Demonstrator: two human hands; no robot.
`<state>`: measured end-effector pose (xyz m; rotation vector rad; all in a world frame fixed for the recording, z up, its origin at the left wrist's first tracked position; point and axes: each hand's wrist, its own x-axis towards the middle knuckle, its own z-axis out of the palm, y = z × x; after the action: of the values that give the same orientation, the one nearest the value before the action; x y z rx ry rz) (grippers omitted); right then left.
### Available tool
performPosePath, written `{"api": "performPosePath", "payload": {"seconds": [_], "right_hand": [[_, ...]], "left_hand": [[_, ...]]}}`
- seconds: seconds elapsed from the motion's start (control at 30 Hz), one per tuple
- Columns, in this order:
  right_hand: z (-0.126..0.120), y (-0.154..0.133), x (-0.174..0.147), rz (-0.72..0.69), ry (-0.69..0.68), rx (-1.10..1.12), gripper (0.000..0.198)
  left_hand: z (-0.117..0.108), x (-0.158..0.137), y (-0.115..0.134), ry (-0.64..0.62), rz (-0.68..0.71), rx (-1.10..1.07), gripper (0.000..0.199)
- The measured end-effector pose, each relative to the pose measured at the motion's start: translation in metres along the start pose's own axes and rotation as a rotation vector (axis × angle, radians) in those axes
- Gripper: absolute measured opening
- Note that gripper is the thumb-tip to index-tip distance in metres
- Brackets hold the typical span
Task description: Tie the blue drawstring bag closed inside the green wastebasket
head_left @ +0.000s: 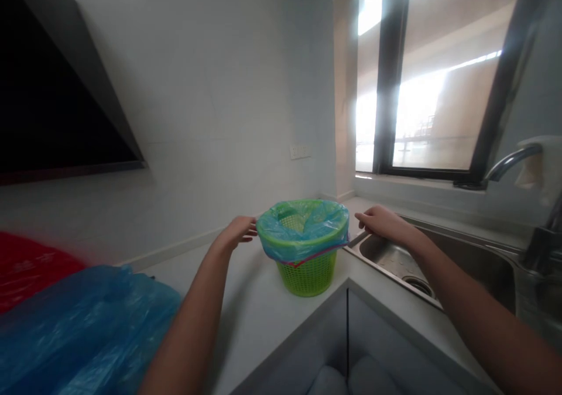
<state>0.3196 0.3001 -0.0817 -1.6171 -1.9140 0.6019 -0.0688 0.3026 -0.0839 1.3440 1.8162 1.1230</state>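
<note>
A light-green perforated plastic basket (pixel 306 276) stands upright on the white counter, lined with a thin blue-green plastic bag (pixel 281 231). The bag's edge is folded over the rim, and a red-purple band hangs round the outside. My left hand (pixel 237 233) is beside the basket's left rim, fingers apart and their tips at or very near the bag; contact is hard to tell. On the other side, my right hand (pixel 381 220) has its fingers curled in, a small gap from the right rim, with nothing visible in them.
A steel sink (pixel 390 257) with a faucet (pixel 511 162) lies to the right. Crumpled blue plastic (pixel 100 325) and a red item (pixel 35 269) sit at the left. A dark range hood (pixel 57 90) juts from the wall. The counter's inner corner (pixel 348 287) is in front.
</note>
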Motion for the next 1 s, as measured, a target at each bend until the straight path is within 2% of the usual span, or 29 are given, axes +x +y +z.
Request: {"api": "performPosePath", "payload": {"seconds": [0.13,0.27,0.33,0.43,0.63,0.73,0.9,1.0], "right_hand": [[0.022,0.016,0.018,0.172,-0.280,0.356,0.056],[0.040,0.021,0.024,0.205,-0.486,0.528,0.053],[0.046,0.020,0.025,0.195,-0.495,0.624,0.041],[0.049,0.016,0.026,0.197,-0.408,0.809,0.024],[0.038,0.006,0.027,0.210,-0.157,1.215,0.029],[0.034,0.001,0.026,0.193,-0.199,1.334,0.031],[0.032,-0.006,0.021,0.186,-0.333,1.474,0.027],[0.027,-0.008,0.017,0.146,-0.434,1.575,0.027]], "left_hand": [[0.013,0.004,-0.013,-0.195,-0.062,-0.047,0.036],[0.017,0.004,-0.017,-0.263,-0.071,-0.057,0.032],[0.019,0.005,-0.019,-0.270,-0.068,-0.058,0.028],[0.021,0.007,-0.022,-0.273,-0.055,-0.063,0.027],[0.021,0.014,-0.021,-0.134,0.006,-0.266,0.023],[0.020,0.015,-0.013,-0.094,0.040,-0.350,0.021],[0.019,0.010,-0.004,-0.111,0.053,-0.480,0.029],[0.016,0.010,-0.005,-0.049,0.068,-0.476,0.031]]}}
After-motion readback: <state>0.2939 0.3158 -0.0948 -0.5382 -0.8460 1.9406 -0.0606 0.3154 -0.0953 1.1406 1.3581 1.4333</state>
